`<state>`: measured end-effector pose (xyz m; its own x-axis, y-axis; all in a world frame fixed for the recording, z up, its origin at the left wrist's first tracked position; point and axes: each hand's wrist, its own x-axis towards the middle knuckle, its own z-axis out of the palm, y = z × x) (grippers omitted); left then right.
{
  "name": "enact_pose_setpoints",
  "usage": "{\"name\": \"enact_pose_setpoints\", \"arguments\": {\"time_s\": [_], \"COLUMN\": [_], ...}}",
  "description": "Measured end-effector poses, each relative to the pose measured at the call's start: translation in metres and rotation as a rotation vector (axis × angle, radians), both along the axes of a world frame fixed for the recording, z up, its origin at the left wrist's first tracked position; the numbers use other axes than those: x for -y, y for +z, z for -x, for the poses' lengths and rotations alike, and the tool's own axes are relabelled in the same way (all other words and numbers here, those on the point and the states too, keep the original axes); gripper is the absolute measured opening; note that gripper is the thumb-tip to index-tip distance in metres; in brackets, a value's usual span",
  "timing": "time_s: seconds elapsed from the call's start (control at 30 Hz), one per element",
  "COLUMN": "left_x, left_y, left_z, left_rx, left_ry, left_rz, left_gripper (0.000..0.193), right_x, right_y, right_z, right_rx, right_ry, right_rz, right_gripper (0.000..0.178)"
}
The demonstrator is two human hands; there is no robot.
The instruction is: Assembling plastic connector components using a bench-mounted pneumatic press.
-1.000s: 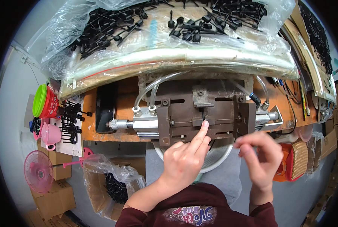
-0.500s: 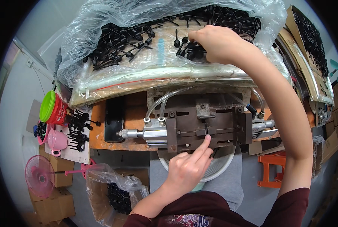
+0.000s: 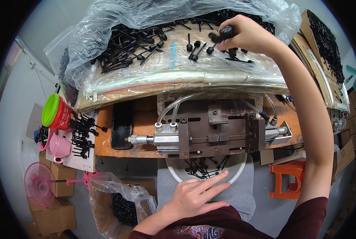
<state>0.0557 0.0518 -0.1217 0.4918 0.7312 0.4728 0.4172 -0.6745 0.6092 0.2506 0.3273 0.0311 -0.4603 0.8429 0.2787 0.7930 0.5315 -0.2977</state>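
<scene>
My right hand is closed around several black plastic parts with knobbed heads and thin stems, above the plastic-lined tray. More of these parts lie just below its fingers. My left hand is open with fingers spread, low over the near rim of a white mesh basket. Thin black parts lie in that basket, partly hidden by the hand. Between my hands stands a dark metal fixture with a silver air cylinder at each side. No black part shows at its small central block.
The tray's front edge runs behind the fixture, and clear hoses loop up from it. To the left are a dark phone-like slab, a pink cup, a bucket and a fan. An orange stool stands right.
My left hand has drawn back from the fixture's central block to the basket, its fingers spreading. The black part at the block is gone. My right hand has moved slightly right, with black parts showing in it.
</scene>
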Motion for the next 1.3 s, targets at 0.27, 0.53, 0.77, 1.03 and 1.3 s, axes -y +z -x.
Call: {"name": "enact_pose_setpoints", "arguments": {"time_s": [0.27, 0.53, 0.77, 1.03, 1.3], "left_x": [0.001, -0.009, -0.013, -0.013, -0.037], "left_y": [0.02, 0.044, 0.04, 0.029, -0.009], "left_z": [0.001, 0.003, 0.005, -0.005, -0.022], "left_rx": [0.097, 0.78, 0.524, 0.295, -0.154], "left_ry": [-0.022, 0.296, 0.034, 0.197, 0.232], "left_rz": [-0.039, 0.338, 0.411, 0.088, -0.2], "left_gripper": [0.048, 0.04, 0.038, 0.038, 0.026], "right_x": [0.002, 0.165, 0.223, 0.234, 0.25], "right_y": [0.012, -0.062, -0.118, -0.137, -0.136], "right_z": [-0.031, 0.014, 0.005, -0.015, -0.017], "right_rx": [-0.652, -0.365, -0.343, -0.454, -0.519], "right_ry": [-0.062, 0.48, 0.38, 0.136, -0.047], "right_rz": [0.138, -0.431, -0.43, -0.446, -0.416], "right_gripper": [0.032, 0.029, 0.039, 0.034, 0.026]}}
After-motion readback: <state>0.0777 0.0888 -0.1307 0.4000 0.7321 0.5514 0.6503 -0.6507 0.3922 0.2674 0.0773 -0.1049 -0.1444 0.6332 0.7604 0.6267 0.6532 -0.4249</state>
